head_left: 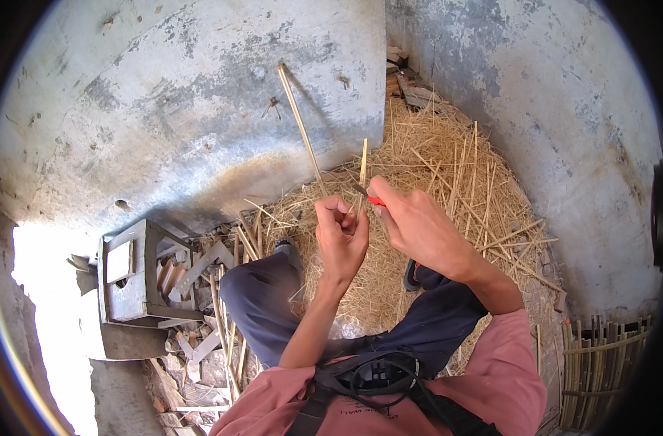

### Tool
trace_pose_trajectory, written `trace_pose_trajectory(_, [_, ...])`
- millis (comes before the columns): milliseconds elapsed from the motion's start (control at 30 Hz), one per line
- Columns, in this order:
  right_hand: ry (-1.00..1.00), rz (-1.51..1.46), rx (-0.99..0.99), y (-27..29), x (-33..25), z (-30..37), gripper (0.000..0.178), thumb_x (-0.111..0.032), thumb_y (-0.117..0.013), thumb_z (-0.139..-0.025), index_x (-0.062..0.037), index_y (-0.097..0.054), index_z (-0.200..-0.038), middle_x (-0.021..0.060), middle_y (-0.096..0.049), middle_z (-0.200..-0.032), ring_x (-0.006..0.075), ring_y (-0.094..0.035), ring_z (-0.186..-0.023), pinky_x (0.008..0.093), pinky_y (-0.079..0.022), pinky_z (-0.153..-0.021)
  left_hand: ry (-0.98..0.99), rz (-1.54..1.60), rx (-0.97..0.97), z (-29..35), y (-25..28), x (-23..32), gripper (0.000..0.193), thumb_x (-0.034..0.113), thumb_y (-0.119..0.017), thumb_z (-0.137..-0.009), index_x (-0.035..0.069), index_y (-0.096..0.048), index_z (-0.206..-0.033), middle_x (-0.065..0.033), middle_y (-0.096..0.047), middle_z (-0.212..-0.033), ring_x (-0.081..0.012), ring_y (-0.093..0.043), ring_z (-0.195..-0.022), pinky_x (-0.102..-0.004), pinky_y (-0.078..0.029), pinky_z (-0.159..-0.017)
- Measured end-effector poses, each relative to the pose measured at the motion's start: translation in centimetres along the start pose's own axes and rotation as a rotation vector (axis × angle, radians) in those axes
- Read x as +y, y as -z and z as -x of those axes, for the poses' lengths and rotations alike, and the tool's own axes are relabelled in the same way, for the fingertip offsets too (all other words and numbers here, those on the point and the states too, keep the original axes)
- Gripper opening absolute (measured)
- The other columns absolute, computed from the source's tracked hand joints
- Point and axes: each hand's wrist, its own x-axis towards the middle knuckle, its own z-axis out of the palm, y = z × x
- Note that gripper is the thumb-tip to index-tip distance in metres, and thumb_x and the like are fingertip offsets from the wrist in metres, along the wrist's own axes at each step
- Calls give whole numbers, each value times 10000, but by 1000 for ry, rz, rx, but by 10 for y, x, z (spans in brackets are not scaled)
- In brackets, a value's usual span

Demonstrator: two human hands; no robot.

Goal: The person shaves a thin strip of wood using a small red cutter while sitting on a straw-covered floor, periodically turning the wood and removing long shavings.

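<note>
My left hand (341, 236) is closed around a long, thin bamboo strip (300, 120), which slants up and to the left, with its top near the wall. A shorter pale strip (364, 161) rises between my two hands; where its lower end goes is hard to make out. My right hand (418, 221) grips a small knife by its red handle (376, 200). The short dark blade (360, 189) points left, against or very close to the shorter strip just above my left fingers.
Straw-like shavings and loose strips (484, 196) cover the floor around my feet. A worn wooden stool-like frame (131, 312) lies at left, beside bamboo sticks (220, 320) and rubble. A slatted basket (600, 370) stands at lower right. Weathered walls (222, 87) enclose the far side.
</note>
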Motion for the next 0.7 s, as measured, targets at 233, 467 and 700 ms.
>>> trace_pose_trajectory(233, [-2, -7, -7, 2, -1, -1, 370, 35, -633, -894, -6, -490, -1232, 283, -649, -719, 493, -689, -736, 569, -535, -647, -19, 10, 14, 0, -1, -1, 351, -67, -722, -934, 46, -428, -1088, 2, -474, -789, -55, -430, -657, -225, -361, -530])
trace_pose_trajectory(467, [-14, -1, -3, 1, -1, -1, 334, 17, -620, -924, -14, -491, -1231, 293, -655, -742, 505, -687, -761, 579, -532, -660, -18, 7, 19, 0, -1, -1, 349, -66, -723, -935, 43, -431, -1092, 2, -482, -792, -53, -427, -654, -222, -359, -528])
trace_pose_trajectory(700, [-23, -83, -7, 4, -5, -5, 272, -2, -605, -972, -10, -487, -1218, 293, -687, -823, 509, -691, -795, 586, -530, -680, -30, 28, 29, 0, 0, -2, 347, -67, -723, -935, 45, -431, -1085, 5, -478, -782, -46, -421, -646, -221, -350, -525])
